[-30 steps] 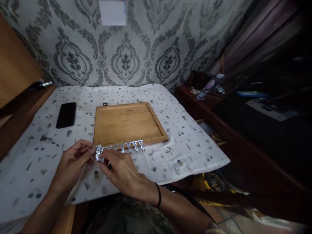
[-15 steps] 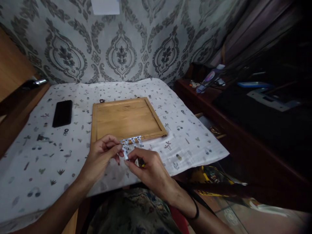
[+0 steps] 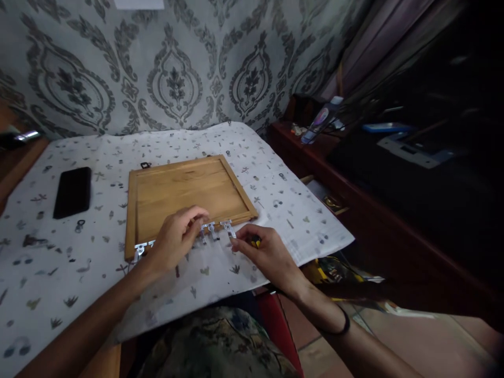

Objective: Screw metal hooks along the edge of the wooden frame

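Note:
A row of small clear or silvery hook-shaped clips (image 3: 139, 250) shows on both sides of my left hand (image 3: 177, 239), along the near edge of a wooden framed panel (image 3: 185, 191). My left hand is closed on the row, its thumb and fingers by the clips (image 3: 210, 228) at the right end. The middle of the row is hidden behind that hand. Between thumb and finger of my right hand (image 3: 268, 252) is one similar clip (image 3: 227, 228), apart from the row. A yellow and black thing (image 3: 256, 241) shows at my right palm, mostly covered.
A black phone (image 3: 73, 192) lies on the patterned white tablecloth (image 3: 307, 231) at left. Small dark metal hardware (image 3: 35, 240) seems to lie nearer. To the right stand a dark red desk with a bottle (image 3: 321, 121) and a partly open drawer (image 3: 326, 197). A patterned curtain hangs behind.
My view has turned right. My right hand has drawn away to the right with a clip, leaving a gap from the row. Clips now also show left of my left hand.

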The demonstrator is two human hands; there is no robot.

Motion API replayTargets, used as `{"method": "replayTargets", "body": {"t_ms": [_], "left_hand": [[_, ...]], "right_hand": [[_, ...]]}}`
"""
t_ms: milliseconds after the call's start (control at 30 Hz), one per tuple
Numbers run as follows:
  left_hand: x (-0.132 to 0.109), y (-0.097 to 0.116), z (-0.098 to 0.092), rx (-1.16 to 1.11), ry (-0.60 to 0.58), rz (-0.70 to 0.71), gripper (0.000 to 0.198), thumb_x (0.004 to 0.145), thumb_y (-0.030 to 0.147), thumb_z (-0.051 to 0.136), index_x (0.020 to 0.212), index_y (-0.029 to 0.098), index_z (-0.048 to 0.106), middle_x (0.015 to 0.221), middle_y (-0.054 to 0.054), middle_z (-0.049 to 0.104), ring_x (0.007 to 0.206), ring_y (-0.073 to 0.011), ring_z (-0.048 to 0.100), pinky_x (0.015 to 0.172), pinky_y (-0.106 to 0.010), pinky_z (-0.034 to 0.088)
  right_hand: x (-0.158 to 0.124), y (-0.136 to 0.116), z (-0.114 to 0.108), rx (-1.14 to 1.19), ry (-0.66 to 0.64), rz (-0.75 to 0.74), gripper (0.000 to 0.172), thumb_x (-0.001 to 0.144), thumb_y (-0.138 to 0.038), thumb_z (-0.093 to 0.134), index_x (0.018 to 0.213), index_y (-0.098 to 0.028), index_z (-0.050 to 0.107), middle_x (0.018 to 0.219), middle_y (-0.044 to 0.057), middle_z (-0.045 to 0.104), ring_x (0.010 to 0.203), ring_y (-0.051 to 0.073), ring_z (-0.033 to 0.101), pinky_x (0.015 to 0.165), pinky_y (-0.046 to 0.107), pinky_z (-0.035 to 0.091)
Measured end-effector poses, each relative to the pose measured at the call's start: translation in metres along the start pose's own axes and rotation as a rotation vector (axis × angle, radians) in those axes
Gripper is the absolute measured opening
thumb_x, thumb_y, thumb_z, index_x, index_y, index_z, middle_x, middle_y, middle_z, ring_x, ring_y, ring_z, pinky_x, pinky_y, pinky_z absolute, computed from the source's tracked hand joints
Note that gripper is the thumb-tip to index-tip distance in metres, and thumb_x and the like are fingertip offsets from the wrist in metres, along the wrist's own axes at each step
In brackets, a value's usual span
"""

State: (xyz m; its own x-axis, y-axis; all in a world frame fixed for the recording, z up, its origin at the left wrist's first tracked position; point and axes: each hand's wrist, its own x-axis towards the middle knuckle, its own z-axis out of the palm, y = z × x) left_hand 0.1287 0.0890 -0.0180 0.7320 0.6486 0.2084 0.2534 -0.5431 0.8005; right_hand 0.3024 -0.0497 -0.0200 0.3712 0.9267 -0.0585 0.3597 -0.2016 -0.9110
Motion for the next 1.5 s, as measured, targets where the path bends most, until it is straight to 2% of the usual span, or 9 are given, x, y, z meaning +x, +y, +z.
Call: {"method": "replayTargets", "body": {"t_ms": [133, 233, 367, 567, 767, 967, 1067, 1300, 1500], "left_hand": [[0.011, -0.022, 0.007, 0.137, -0.068, 0.143, 0.028, 0.098, 0.021, 0.044, 0.103, 0.016, 0.071, 0.1, -0.009, 0.076, 0.094, -0.0222, 0.069, 0.086, -0.036, 0.053], [0.015, -0.031, 0.008, 0.166, -0.139, 0.168, 0.031, 0.097, 0.014, 0.043, 0.108, 0.016, 0.072, 0.101, -0.009, 0.076, 0.096, -0.0222, 0.069, 0.089, -0.039, 0.054], [0.017, -0.03, 0.007, 0.146, -0.252, 0.185, 0.041, 0.092, 0.004, 0.04, 0.112, 0.019, 0.073, 0.103, -0.007, 0.075, 0.097, -0.0206, 0.069, 0.092, -0.038, 0.055], [0.018, -0.027, 0.008, 0.145, -0.316, 0.173, 0.054, 0.082, -0.006, 0.04, 0.115, 0.02, 0.074, 0.109, -0.007, 0.074, 0.102, -0.0206, 0.069, 0.091, -0.036, 0.055], [0.018, -0.026, 0.009, 0.184, -0.322, 0.149, 0.061, 0.077, -0.01, 0.04, 0.117, 0.021, 0.073, 0.114, -0.007, 0.074, 0.107, -0.0217, 0.068, 0.095, -0.039, 0.055], [0.016, -0.028, 0.011, 0.203, -0.313, 0.193, 0.066, 0.071, -0.013, 0.039, 0.116, 0.021, 0.074, 0.111, -0.006, 0.074, 0.106, -0.0215, 0.068, 0.096, -0.037, 0.055], [0.017, -0.029, 0.01, 0.183, -0.307, 0.191, 0.063, 0.073, -0.012, 0.039, 0.114, 0.02, 0.074, 0.11, -0.006, 0.074, 0.106, -0.0214, 0.068, 0.096, -0.039, 0.054], [0.023, -0.028, 0.006, 0.066, -0.289, 0.08, 0.045, 0.086, -0.001, 0.041, 0.11, 0.018, 0.074, 0.108, -0.007, 0.076, 0.103, -0.0213, 0.069, 0.097, -0.038, 0.054], [0.021, -0.03, 0.008, 0.077, -0.295, 0.102, 0.056, 0.078, -0.004, 0.04, 0.112, 0.022, 0.075, 0.107, -0.006, 0.075, 0.105, -0.0215, 0.068, 0.097, -0.039, 0.054]], "right_hand": [[0.008, 0.012, 0.006, -0.036, -0.019, 0.07, 0.011, 0.08, -0.021, 0.066, 0.069, -0.02, 0.07, 0.068, 0.0, 0.073, 0.067, 0.015, 0.063, 0.066, 0.027, 0.044], [0.015, 0.018, 0.01, -0.048, -0.023, 0.095, 0.009, 0.076, -0.019, 0.069, 0.067, -0.02, 0.07, 0.068, 0.0, 0.072, 0.068, 0.015, 0.063, 0.067, 0.027, 0.044], [0.024, 0.021, 0.011, -0.062, -0.039, 0.099, 0.007, 0.074, -0.021, 0.07, 0.067, -0.02, 0.071, 0.068, -0.001, 0.072, 0.07, 0.016, 0.063, 0.07, 0.028, 0.045], [0.03, 0.022, 0.011, -0.074, -0.052, 0.089, 0.006, 0.075, -0.02, 0.068, 0.07, -0.02, 0.071, 0.069, -0.001, 0.072, 0.068, 0.015, 0.062, 0.069, 0.029, 0.044], [0.032, 0.022, 0.012, -0.101, -0.08, 0.062, 0.009, 0.076, -0.018, 0.067, 0.068, -0.019, 0.068, 0.066, -0.002, 0.069, 0.066, 0.014, 0.06, 0.065, 0.027, 0.042], [0.033, 0.02, 0.008, -0.158, -0.115, 0.018, 0.012, 0.082, -0.019, 0.06, 0.07, -0.019, 0.063, 0.069, 0.0, 0.067, 0.069, 0.015, 0.06, 0.069, 0.028, 0.041], [0.033, 0.02, 0.007, -0.189, -0.124, 0.013, 0.013, 0.084, -0.02, 0.058, 0.072, -0.019, 0.062, 0.071, 0.001, 0.068, 0.07, 0.016, 0.06, 0.07, 0.029, 0.041], [0.032, 0.02, 0.007, -0.199, -0.132, -0.025, 0.013, 0.084, -0.018, 0.057, 0.072, -0.019, 0.06, 0.069, 0.0, 0.067, 0.068, 0.015, 0.06, 0.068, 0.028, 0.041], [0.032, 0.021, 0.008, -0.214, -0.135, -0.045, 0.012, 0.084, -0.018, 0.057, 0.072, -0.02, 0.059, 0.068, -0.002, 0.063, 0.067, 0.014, 0.055, 0.065, 0.027, 0.038]]}}
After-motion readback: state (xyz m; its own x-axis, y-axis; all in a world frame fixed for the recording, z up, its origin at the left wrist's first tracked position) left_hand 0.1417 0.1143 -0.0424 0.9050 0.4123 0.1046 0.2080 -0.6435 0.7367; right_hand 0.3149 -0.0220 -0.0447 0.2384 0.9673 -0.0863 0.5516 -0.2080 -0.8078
